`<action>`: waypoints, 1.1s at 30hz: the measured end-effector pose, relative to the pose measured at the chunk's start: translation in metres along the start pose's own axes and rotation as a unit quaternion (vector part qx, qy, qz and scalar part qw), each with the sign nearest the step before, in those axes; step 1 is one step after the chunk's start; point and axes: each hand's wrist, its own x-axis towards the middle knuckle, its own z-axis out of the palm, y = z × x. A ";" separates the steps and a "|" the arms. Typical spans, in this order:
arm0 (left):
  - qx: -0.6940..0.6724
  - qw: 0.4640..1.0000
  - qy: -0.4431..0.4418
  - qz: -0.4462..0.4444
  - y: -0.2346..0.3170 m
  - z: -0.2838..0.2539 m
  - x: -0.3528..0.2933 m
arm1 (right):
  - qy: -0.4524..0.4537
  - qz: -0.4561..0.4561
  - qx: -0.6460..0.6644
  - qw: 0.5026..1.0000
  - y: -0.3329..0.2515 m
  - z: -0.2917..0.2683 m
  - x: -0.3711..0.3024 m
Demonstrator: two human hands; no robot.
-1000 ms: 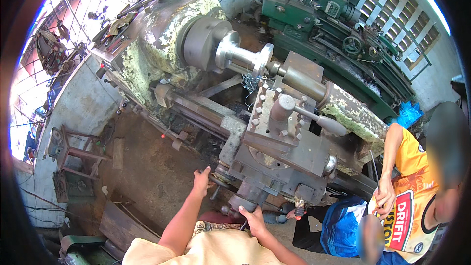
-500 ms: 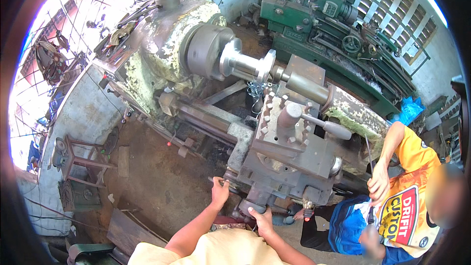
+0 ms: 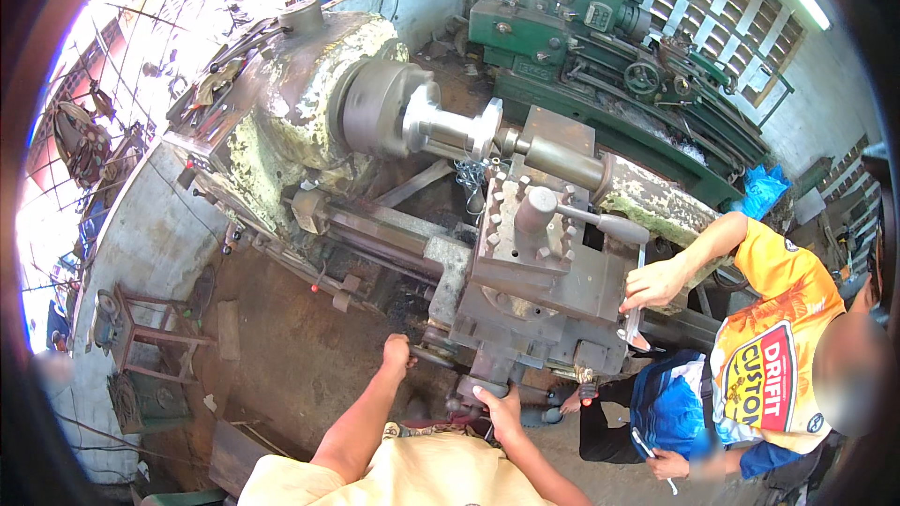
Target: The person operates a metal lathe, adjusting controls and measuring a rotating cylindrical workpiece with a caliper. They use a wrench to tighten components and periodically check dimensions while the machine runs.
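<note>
My left hand (image 3: 397, 354) is closed around a handle on the front of the lathe carriage. To its right, my right hand (image 3: 502, 412) grips a dark round handwheel (image 3: 485, 388), thumb on top. Beyond my hands stands a square tool post (image 3: 520, 242) with several bolts and a long clamping lever (image 3: 614, 227). A shiny spool-shaped metal workpiece (image 3: 452, 125) runs from the big grey chuck (image 3: 378, 103) to the tailstock (image 3: 572, 161). Curled metal shavings (image 3: 472, 173) hang below the workpiece.
At right, a co-worker's hand (image 3: 659, 283) is by the carriage's end; their other hand (image 3: 667, 465) holds a thin metal tool. A green lathe (image 3: 600, 84) stands behind, near a blue plastic bag (image 3: 764, 189). A wooden stool (image 3: 155, 328) is at left.
The view has shifted slightly. The co-worker's upper hand has come left to the carriage's end, and a metal tool now shows in their lower hand. My hands keep their grips.
</note>
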 end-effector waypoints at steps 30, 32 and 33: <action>0.049 0.998 0.031 0.016 -0.008 0.030 -0.053 | -0.325 0.131 0.381 0.856 0.074 -0.038 0.041; 0.059 0.997 0.023 0.043 -0.011 0.035 -0.058 | -0.253 0.109 0.335 0.901 0.073 -0.038 0.036; 0.062 0.996 0.027 0.051 -0.012 0.038 -0.058 | -0.223 0.084 0.314 0.919 0.074 -0.037 0.033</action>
